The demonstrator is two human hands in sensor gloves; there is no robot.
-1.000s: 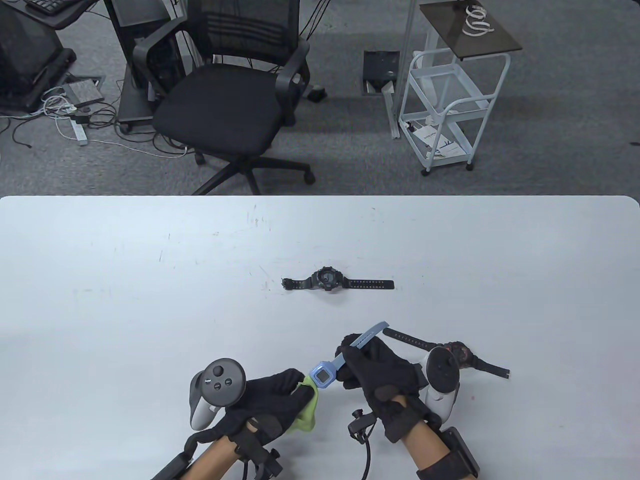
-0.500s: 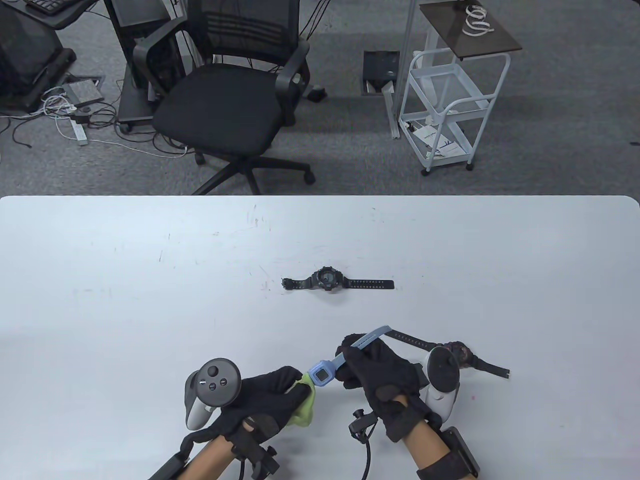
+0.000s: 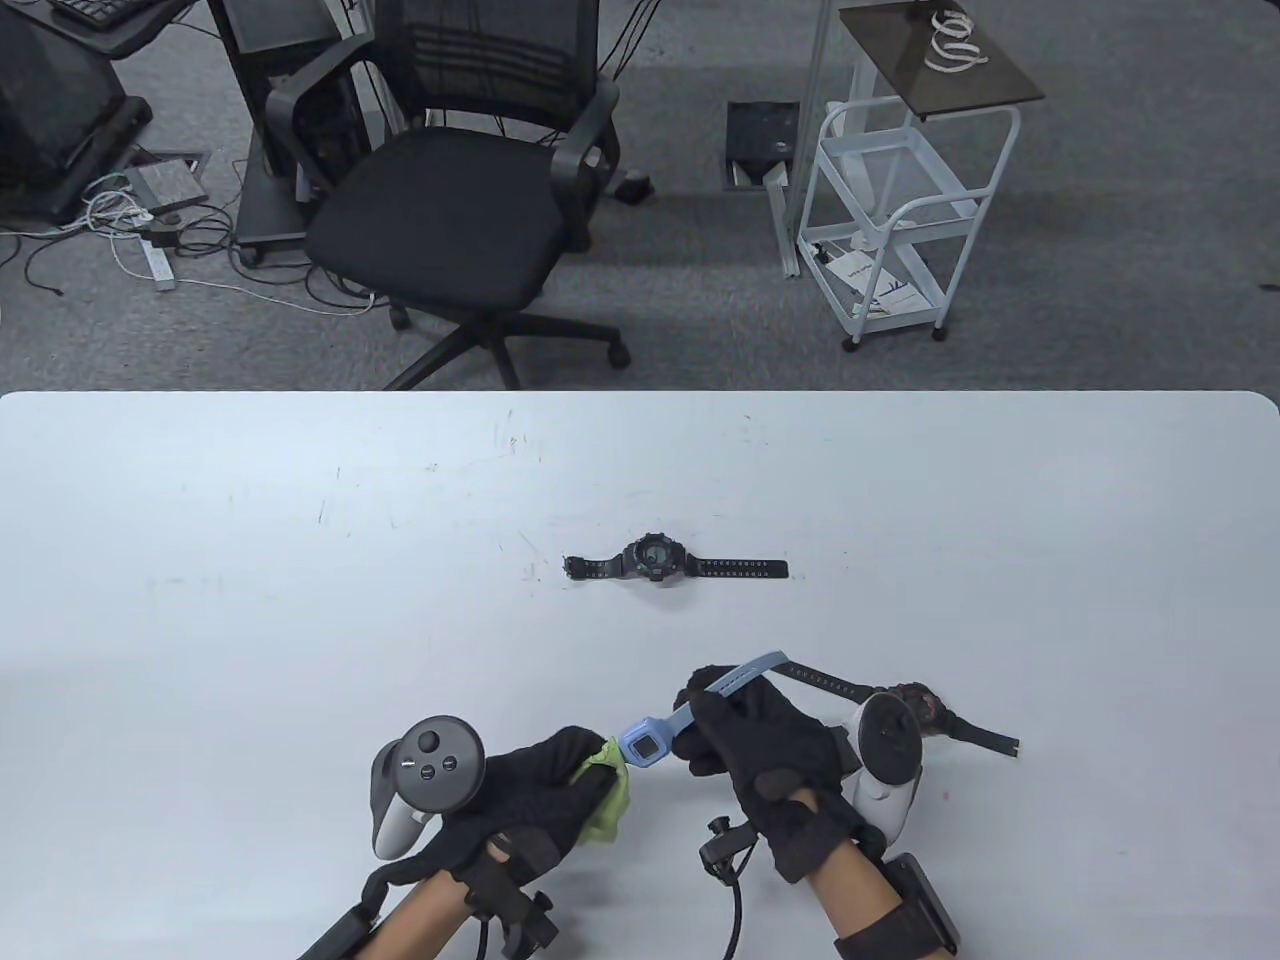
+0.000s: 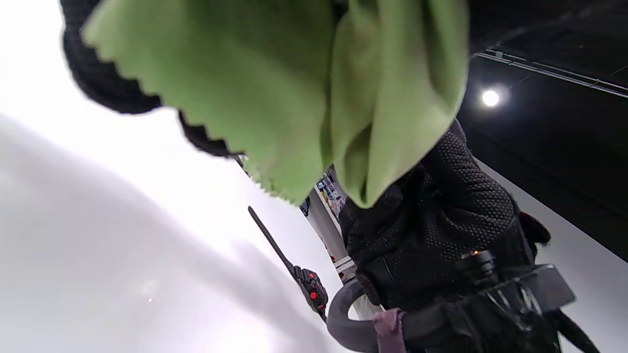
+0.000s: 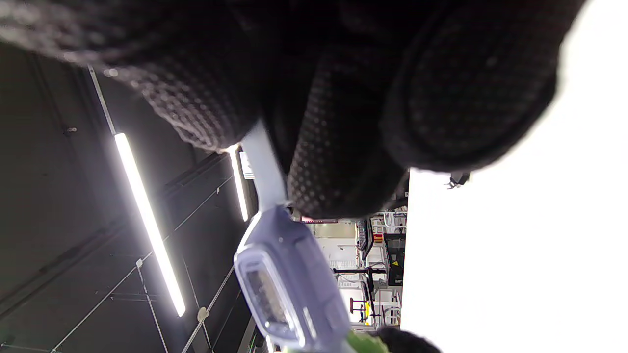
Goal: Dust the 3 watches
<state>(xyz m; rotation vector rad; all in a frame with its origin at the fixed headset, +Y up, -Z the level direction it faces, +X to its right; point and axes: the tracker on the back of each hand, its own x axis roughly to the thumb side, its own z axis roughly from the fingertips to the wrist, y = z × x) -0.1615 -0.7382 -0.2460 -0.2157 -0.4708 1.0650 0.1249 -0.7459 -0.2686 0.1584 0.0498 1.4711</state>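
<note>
Right hand (image 3: 765,745) grips the blue watch (image 3: 648,742) by its strap while, just to its left, the left hand (image 3: 540,795) pinches a green cloth (image 3: 607,795) against the watch case.

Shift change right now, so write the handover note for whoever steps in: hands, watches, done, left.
Left hand: grips the green cloth, its edge at the blue watch's case.
Right hand: holds the blue watch by its strap, lifted above the table.
Black watch: lies flat mid-table, untouched by either hand.
Black-and-red watch: lies on the table behind the right hand, partly hidden by the tracker.
Done: cannot tell from these views which watches are already dusted.
Left: finish wiping the blue watch, then check the other two.
</note>
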